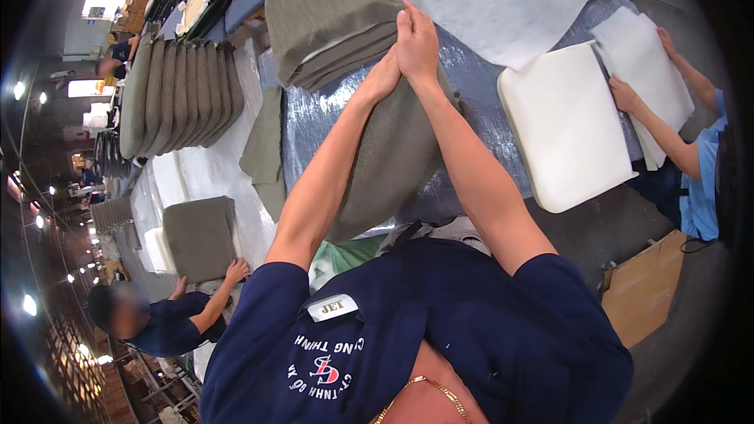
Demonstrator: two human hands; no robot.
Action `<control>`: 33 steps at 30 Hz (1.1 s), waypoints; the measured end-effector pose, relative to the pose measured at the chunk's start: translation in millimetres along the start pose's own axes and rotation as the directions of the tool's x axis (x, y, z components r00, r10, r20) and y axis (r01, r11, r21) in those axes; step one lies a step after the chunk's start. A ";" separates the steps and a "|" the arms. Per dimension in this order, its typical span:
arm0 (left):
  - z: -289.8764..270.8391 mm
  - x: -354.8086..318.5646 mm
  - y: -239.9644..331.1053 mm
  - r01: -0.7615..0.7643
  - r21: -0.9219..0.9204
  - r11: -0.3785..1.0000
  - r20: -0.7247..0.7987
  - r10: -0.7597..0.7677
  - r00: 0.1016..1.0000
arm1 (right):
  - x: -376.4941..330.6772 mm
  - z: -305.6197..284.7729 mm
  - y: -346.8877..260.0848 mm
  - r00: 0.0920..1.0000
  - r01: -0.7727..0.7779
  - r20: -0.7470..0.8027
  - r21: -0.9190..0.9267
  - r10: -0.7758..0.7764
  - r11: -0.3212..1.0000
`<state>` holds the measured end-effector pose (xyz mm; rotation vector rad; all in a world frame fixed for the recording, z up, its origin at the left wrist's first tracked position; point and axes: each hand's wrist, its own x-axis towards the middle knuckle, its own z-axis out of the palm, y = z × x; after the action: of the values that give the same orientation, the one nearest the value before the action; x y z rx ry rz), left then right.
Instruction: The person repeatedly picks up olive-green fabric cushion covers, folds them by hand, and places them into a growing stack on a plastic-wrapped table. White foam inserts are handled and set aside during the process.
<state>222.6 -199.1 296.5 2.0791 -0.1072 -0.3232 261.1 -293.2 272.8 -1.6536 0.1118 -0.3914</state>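
Note:
My left hand (382, 78) and my right hand (418, 41) meet at the far end of a grey-green fabric-covered cushion (390, 153) that lies between my forearms. Both hands appear closed on its far edge, the right one with fingers pressed together and pointing away from me. Some of the left fingers are hidden behind the right hand. Just beyond them, a stack of similar grey-green cushions (334, 12) stands on the plastic-covered table (314, 122). A loose piece of grey-green fabric (265, 149) lies to the left of my left forearm.
A white foam pad (564, 126) and a white padding sheet (503, 4) lie to the right. There a co-worker in light blue holds another white sheet (648, 71). On the left stands a row of cushions (182, 94); nearer, another person handles a grey-green cushion (200, 239).

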 end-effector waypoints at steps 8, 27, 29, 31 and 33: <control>45.8 -32.3 46.7 0.087 0.547 0.832 -0.161 0.002 0.987 | -40.8 -26.3 67.5 0.987 -0.020 -0.139 0.426 0.087 0.905; -3.1 -140.7 -14.2 0.121 -0.762 0.636 0.066 -0.109 0.992 | -128.5 -34.6 -21.8 0.895 -0.445 0.315 0.585 0.315 0.678; -11.6 -145.1 -17.7 0.054 -0.715 0.697 -0.068 -0.145 0.987 | -112.2 -5.4 -43.2 0.930 -0.341 0.288 0.450 0.227 0.825; -11.3 -141.5 -25.1 0.007 -0.652 0.758 -0.178 -0.162 0.971 | -103.7 21.5 -59.2 0.956 -0.202 0.267 0.301 0.121 0.932; -22.8 -135.2 -43.3 -0.021 -0.658 0.752 -0.154 -0.108 0.982 | -103.6 42.0 -72.9 0.967 -0.040 0.256 0.153 -0.001 0.987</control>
<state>96.5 -130.0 295.2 1.3890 0.1544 -0.1579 166.1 -213.2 321.8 -1.5313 -0.0940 -0.1645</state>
